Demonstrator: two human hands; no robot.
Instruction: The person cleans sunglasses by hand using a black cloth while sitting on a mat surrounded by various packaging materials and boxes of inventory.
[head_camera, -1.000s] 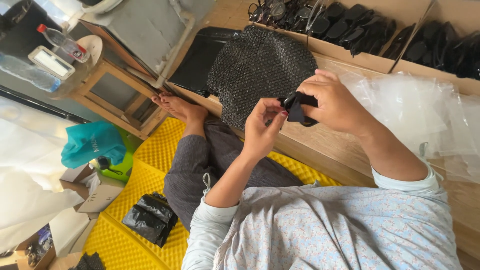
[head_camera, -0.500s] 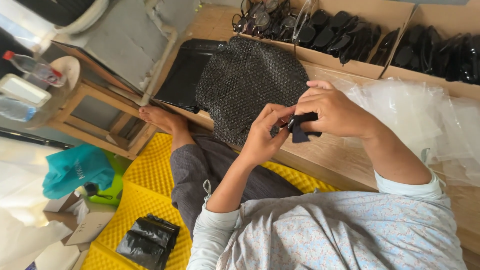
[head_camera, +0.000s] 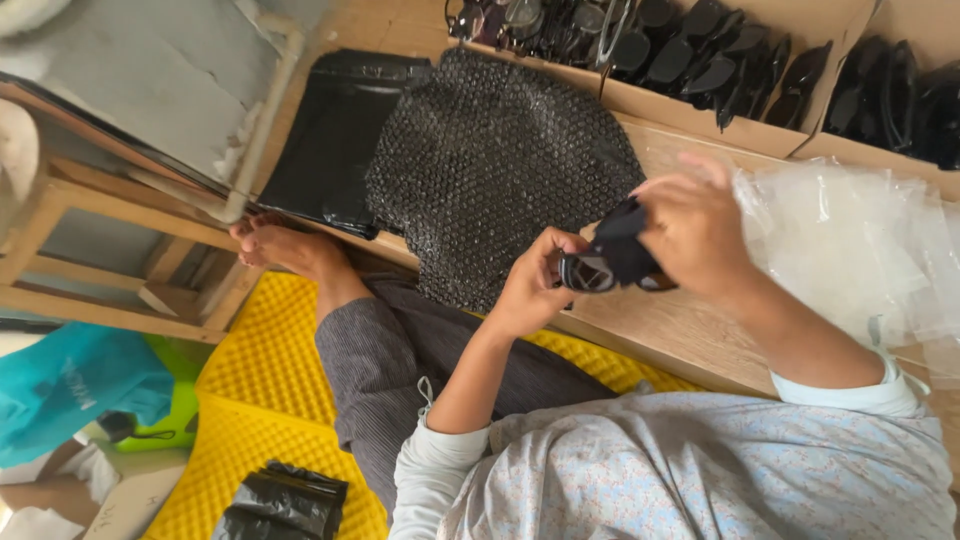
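I hold a pair of dark sunglasses (head_camera: 612, 262) between both hands, just above the near edge of the low wooden table (head_camera: 690, 335). My left hand (head_camera: 530, 285) is closed on the left end of the frame, thumb and fingertips pinching it beside the lens. My right hand (head_camera: 690, 235) is closed over the top and right side, fingers curled around the frame so that it sits steady with the lenses facing toward me. Held at both ends, the lenses stay free of fingerprints, as far as I can judge. Behind the hands lies a sheet of black bubble wrap (head_camera: 500, 170), and to its left a flat black plastic bag (head_camera: 335, 135). Clear plastic bags (head_camera: 850, 250) lie just right of my right hand. Cardboard trays of sunglasses (head_camera: 700, 60) stand along the far edge, within reach. I sit on a yellow foam mat (head_camera: 270, 400)
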